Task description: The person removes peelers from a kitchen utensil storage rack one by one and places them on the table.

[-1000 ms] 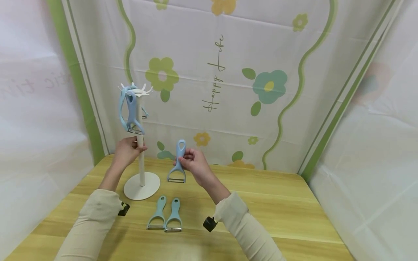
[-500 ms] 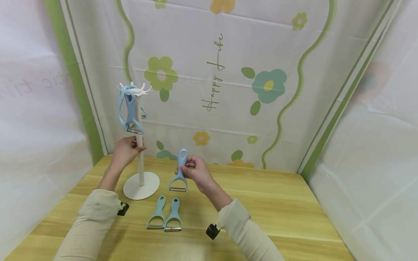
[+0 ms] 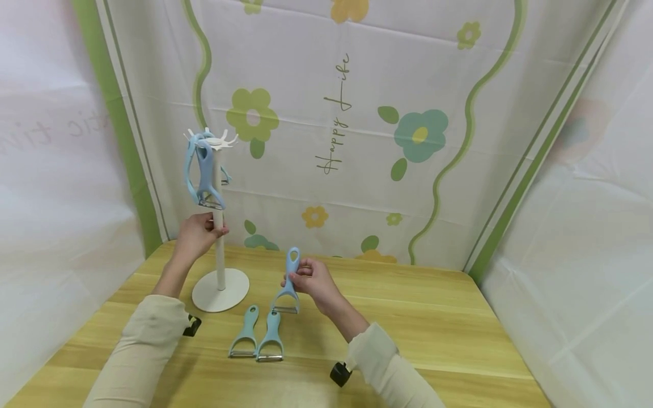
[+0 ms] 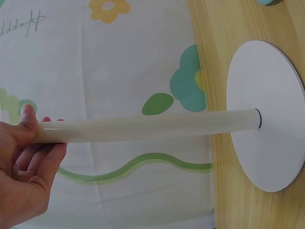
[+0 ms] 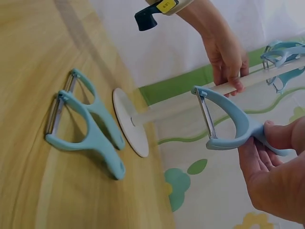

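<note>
Curtain [image 3: 357,187]: floral, behind table [image 3: 433,317]
Stand [image 3: 220,258]: upright near back-left corner, hung peelers [image 3: 206,167] on top
Left hand [image 3: 196,235]: grasping pole [image 4: 143,128]
Right hand [image 3: 317,282]: pinching blue peeler [image 3: 288,288] above table, between stand and right edge
Loose peelers [image 3: 272,326]: two, flat, nearer left edge

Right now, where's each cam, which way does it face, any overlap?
Head: on the head, facing forward and down at the white hook stand; left hand, right hand and both sleeves show.
Left wrist: worn there, facing the stand's pole and round base; left hand shows.
Right wrist: worn there, facing the held Y-peeler; both hands and left forearm show.
Shared: head and right wrist both show two Y-peelers on the wooden table.
</note>
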Action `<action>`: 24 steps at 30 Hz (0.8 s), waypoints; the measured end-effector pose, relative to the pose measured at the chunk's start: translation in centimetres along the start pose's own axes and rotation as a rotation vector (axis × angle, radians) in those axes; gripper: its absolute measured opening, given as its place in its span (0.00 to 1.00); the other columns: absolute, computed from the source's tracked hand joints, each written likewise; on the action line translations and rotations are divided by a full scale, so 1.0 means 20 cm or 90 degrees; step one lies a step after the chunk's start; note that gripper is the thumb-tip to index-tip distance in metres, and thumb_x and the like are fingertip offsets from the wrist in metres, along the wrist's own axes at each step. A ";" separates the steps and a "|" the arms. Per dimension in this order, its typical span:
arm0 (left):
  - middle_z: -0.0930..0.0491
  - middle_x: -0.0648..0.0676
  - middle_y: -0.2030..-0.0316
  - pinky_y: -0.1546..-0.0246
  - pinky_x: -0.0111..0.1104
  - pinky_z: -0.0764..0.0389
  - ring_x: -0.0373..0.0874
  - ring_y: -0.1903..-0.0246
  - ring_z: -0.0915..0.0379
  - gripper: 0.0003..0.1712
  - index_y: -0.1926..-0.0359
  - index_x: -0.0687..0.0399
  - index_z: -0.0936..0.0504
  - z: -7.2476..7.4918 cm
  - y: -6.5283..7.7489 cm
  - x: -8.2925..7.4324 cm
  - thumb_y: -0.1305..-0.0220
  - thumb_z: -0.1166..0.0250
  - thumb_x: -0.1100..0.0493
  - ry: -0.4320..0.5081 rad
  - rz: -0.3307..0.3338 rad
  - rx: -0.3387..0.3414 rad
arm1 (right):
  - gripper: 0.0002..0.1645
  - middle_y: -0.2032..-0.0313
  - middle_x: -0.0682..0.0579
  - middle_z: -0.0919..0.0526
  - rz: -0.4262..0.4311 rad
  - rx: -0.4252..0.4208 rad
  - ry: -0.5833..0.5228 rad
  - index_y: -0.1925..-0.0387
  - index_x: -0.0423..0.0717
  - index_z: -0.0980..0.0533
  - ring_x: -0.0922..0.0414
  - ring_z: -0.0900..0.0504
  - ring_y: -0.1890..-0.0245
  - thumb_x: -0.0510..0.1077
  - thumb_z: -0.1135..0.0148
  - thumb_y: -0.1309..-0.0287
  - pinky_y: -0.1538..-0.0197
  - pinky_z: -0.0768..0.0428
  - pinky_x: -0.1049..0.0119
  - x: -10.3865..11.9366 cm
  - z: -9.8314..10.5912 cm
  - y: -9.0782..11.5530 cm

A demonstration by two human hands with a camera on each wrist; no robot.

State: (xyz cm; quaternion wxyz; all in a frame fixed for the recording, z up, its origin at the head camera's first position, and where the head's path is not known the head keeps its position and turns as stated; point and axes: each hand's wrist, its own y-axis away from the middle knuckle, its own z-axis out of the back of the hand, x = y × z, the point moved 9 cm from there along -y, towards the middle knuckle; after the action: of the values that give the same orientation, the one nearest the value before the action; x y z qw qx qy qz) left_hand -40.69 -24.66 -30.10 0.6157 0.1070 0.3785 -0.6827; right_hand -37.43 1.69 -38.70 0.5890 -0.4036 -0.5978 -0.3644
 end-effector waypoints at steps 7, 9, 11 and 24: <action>0.13 0.68 0.62 0.57 0.54 0.17 0.64 0.58 0.16 0.11 0.58 0.64 0.17 0.00 0.00 0.00 0.32 0.35 0.58 0.001 -0.002 0.001 | 0.13 0.61 0.38 0.14 -0.017 -0.004 0.007 0.49 0.28 0.27 0.46 0.11 0.57 0.30 0.43 0.33 0.50 0.14 0.57 -0.07 0.02 0.03; 0.13 0.67 0.62 0.57 0.53 0.17 0.64 0.58 0.16 0.11 0.58 0.64 0.17 0.00 0.00 0.00 0.32 0.35 0.58 0.001 -0.002 0.001 | 0.14 0.62 0.40 0.14 -0.025 -0.006 0.009 0.49 0.28 0.28 0.45 0.11 0.57 0.30 0.43 0.34 0.50 0.14 0.56 -0.10 0.03 0.04; 0.13 0.67 0.62 0.57 0.53 0.17 0.64 0.58 0.16 0.11 0.58 0.64 0.17 0.00 0.00 0.00 0.32 0.35 0.58 0.000 -0.003 0.001 | 0.14 0.62 0.40 0.14 -0.031 -0.010 0.010 0.48 0.27 0.29 0.44 0.11 0.57 0.30 0.43 0.34 0.50 0.13 0.56 -0.12 0.03 0.05; 0.12 0.66 0.64 0.59 0.52 0.16 0.64 0.59 0.16 0.11 0.60 0.63 0.17 0.01 0.01 0.00 0.33 0.34 0.57 -0.009 -0.008 -0.004 | 0.13 0.66 0.42 0.16 -0.061 -0.014 0.027 0.51 0.28 0.31 0.44 0.10 0.61 0.28 0.42 0.36 0.55 0.12 0.58 -0.27 0.04 0.11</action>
State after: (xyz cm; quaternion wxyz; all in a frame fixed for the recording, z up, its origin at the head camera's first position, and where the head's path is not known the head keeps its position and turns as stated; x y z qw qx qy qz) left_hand -40.53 -24.66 -29.99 0.6143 0.0977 0.3769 -0.6863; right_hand -35.99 3.07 -44.24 0.5787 -0.3735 -0.5999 -0.4071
